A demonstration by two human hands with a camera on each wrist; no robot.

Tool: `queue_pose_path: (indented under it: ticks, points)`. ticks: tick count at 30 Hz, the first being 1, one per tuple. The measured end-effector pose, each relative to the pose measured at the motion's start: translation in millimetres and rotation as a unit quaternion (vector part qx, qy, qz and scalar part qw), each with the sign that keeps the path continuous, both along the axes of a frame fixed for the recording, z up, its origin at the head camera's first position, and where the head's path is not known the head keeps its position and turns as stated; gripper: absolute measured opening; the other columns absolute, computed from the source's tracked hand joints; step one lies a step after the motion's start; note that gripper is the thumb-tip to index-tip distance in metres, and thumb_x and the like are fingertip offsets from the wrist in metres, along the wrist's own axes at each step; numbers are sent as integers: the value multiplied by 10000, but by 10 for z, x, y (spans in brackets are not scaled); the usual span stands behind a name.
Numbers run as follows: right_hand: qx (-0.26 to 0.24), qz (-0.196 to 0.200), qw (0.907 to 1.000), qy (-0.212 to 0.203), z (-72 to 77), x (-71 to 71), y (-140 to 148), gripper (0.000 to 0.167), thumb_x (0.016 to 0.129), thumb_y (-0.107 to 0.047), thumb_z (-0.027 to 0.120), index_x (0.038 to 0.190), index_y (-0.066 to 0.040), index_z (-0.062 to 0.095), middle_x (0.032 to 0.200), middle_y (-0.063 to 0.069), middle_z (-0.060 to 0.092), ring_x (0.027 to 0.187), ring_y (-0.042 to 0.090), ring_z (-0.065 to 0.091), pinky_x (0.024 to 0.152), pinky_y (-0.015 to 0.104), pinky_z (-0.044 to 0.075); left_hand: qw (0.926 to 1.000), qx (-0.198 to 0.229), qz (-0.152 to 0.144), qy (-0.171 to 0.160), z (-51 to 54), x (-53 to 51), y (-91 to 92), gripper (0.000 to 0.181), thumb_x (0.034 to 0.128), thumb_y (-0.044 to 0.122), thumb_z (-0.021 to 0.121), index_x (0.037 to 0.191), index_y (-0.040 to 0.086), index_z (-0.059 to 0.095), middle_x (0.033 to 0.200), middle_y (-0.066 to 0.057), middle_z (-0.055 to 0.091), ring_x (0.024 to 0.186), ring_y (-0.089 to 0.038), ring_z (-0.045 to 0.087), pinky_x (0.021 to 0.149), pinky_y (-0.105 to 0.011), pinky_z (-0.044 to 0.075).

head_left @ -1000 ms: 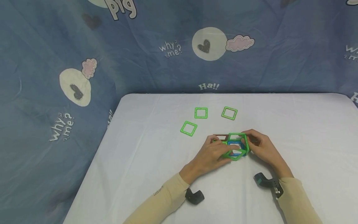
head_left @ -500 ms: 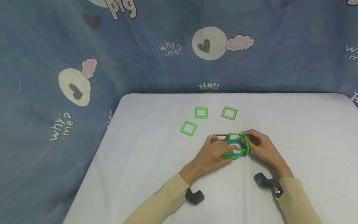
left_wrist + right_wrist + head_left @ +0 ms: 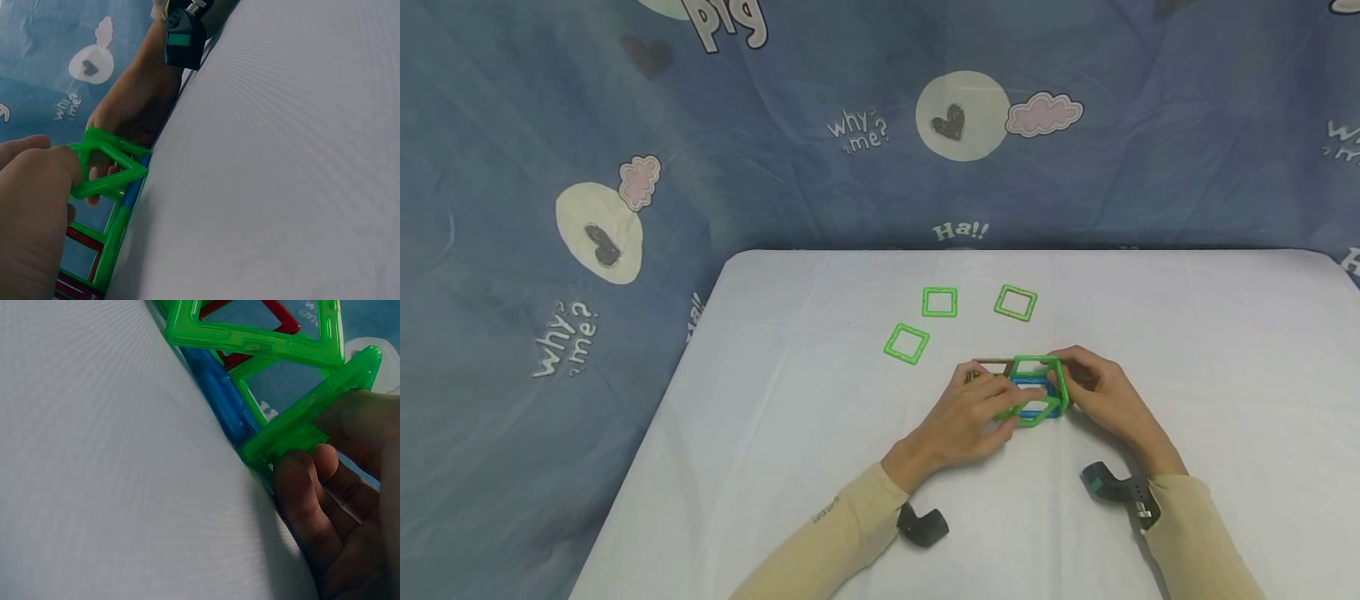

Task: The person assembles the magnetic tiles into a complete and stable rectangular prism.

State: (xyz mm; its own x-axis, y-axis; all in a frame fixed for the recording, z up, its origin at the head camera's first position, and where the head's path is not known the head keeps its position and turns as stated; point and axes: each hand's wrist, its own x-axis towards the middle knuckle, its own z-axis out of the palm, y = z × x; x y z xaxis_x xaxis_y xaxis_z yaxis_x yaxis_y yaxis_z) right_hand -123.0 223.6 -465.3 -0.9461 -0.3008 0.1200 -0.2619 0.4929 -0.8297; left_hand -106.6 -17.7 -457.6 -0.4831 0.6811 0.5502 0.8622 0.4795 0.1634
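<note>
Green, blue and red magnetic tiles form a partly built shape on the white table, with a blue tile lying flat at its base. My left hand pinches the tilted front green tile, its index finger reaching across it in the head view. At the shape's right side, my right hand holds a standing green tile between thumb and fingers. A red tile shows behind in the right wrist view. My left hand hides the shape's left part in the head view.
Three loose green square tiles lie beyond the shape: one at left, one in the middle and one at right. A blue printed cloth hangs behind the table's far edge. Each wrist wears a black camera.
The left thumb has drawn in slightly toward the front green tile, and that tile's lower edge has risen a little. The right hand and the loose tiles look unmoved.
</note>
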Motion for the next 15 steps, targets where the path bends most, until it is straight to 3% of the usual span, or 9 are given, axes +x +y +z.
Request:
queue_pose_path:
  ticks: [7,15]
  points:
    - [63,-60,10000,-36,10,1,2,210,947,-213,571,1142,-153,620,1106,24,657,940,-79,597,812,121,481,9998,148,-10,-125,5,-6,-4,385,897,242,596,1282,266,578,1005,115,677,968,-5,579,977,-294,354]
    - [62,-37,10000,3,9,12,-4,208,949,-192,568,1143,-141,621,1102,67,655,927,-60,600,802,114,483,9985,388,-85,-371,46,10,-17,228,888,219,625,1116,203,639,1022,133,681,864,24,569,982,-287,366]
